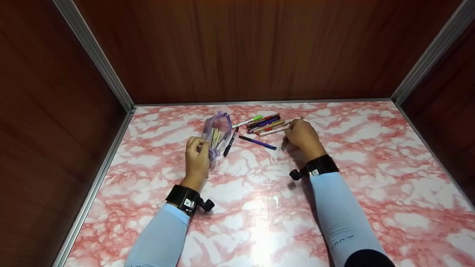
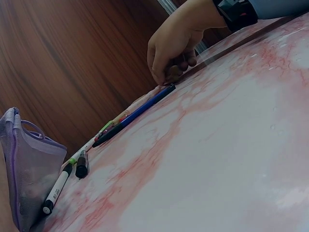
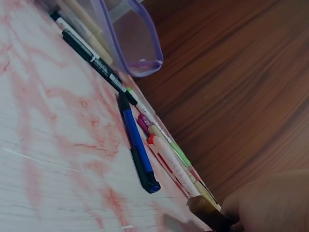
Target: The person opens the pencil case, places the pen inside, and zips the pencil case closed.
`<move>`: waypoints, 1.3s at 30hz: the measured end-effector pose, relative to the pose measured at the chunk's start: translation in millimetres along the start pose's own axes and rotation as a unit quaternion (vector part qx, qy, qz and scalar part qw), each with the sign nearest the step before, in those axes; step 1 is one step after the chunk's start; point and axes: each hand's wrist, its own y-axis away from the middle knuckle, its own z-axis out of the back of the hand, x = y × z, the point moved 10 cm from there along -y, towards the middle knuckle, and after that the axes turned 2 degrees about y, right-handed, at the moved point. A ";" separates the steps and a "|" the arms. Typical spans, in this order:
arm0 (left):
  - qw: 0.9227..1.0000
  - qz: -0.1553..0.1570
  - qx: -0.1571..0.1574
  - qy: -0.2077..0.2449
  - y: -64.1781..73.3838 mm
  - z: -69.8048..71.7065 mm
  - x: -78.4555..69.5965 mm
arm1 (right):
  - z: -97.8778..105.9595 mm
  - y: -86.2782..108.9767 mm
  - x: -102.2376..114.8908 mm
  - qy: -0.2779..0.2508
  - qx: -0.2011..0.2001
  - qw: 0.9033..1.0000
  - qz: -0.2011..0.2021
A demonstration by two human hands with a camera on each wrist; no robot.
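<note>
My left hand grips the near edge of a purple mesh pencil pouch, which gapes and holds several light-coloured pens. Toward the right, my right hand is at the right end of a pile of pens, with fingers bent down by a pale pink pen. Whether the fingertips pinch that pen is hidden. A blue pen with dark ends lies just in front of the pile. Beside the pouch is a black marker, and a white pen with a green cap slants behind it.
Pens in red, purple, black and tan make up the pile. The table has a glossy red-and-white marbled top. Dark wooden panels stand at the back and both sides, with metal strips along the edges.
</note>
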 end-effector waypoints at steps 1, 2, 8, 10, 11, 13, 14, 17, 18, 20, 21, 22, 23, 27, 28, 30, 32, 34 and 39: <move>1.000 0.001 0.000 0.000 0.1 0.0 0.2 | -0.1 0.0 0.3 0.001 0.004 1.000 -0.003; 1.000 0.003 0.001 0.001 0.3 0.0 0.3 | -0.3 -0.5 0.8 0.006 0.007 1.000 -0.004; 1.000 0.013 0.003 0.004 1.2 -0.4 1.5 | 0.3 -2.2 0.9 0.013 0.007 1.000 -0.005; 1.000 0.012 0.002 0.007 1.1 -0.5 2.1 | 1.2 -2.6 0.4 0.000 0.003 1.000 -0.009; 1.000 0.011 0.001 0.009 1.1 -0.6 2.5 | 2.1 -3.0 0.9 -0.002 0.000 1.000 -0.008; 1.000 0.009 -0.001 0.012 0.9 -0.4 2.5 | 5.4 -4.3 2.5 -0.003 -0.016 1.000 -0.005; 1.000 0.009 -0.001 0.013 0.9 -0.4 2.3 | 7.3 -5.0 3.4 -0.005 -0.025 1.000 -0.003; 1.000 0.009 0.000 0.010 1.1 -0.6 1.3 | 14.2 -6.5 7.1 -0.010 -0.059 0.998 0.008; 1.000 0.009 0.001 0.008 1.1 -0.7 0.9 | 16.5 -6.7 8.4 -0.019 -0.070 0.997 0.011; 1.000 0.010 0.003 0.005 1.0 -1.0 0.0 | 20.2 -6.6 11.4 -0.041 -0.089 0.995 0.019; 1.000 0.010 0.004 0.003 1.0 -1.1 -0.4 | 21.8 -6.5 13.3 -0.054 -0.099 0.993 0.025; 1.000 0.013 0.005 0.004 1.2 -1.2 0.0 | 23.1 -6.1 15.2 -0.070 -0.109 0.991 0.032; 1.000 0.014 0.005 0.004 1.3 -1.2 0.6 | 24.3 -5.7 17.1 -0.086 -0.119 0.988 0.038; 1.000 0.016 0.007 0.003 1.5 -1.8 0.4 | 29.0 -4.0 26.5 -0.136 -0.166 0.974 0.070; 1.000 0.016 0.007 0.003 1.4 -1.8 0.2 | 29.4 -3.6 28.5 -0.146 -0.175 0.971 0.073; 1.000 0.014 0.007 0.002 1.0 -2.1 -1.6 | 29.2 -3.4 32.7 -0.165 -0.185 0.966 0.079; 1.000 0.013 0.008 0.004 1.1 -2.1 -1.7 | 25.9 -3.1 36.1 -0.199 -0.180 0.960 0.083; 1.000 0.014 0.008 0.006 0.9 -1.9 -2.0 | 21.8 -3.5 40.5 -0.245 -0.164 0.951 0.089; 1.000 0.024 0.005 0.010 2.1 -1.5 -0.8 | 9.8 -3.1 51.7 -0.349 -0.119 0.926 0.084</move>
